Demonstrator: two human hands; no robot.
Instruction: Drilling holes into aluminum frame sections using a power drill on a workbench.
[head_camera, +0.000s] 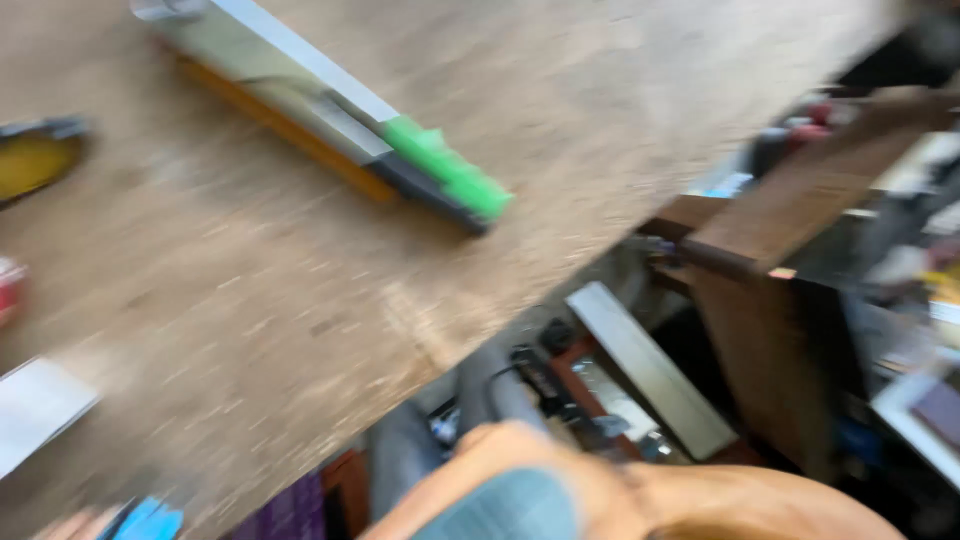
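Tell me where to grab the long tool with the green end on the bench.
Grip the green end of the tool, coming from the bench edge: that end points toward the edge, and its chunky shape suggests a handle. The picture is blurred, so details are uncertain.

My table (300, 280): bare wood top, pale, dusty, far edge running diagonally toward lower left. Long level-like tool (330, 105), grey and orange with green end (450, 170), lying slantwise near top. Yellow object with dark rim (35, 160) at left edge. White sheet (35, 405) lower left. Small red thing (8, 290) beside it, too blurred to identify.
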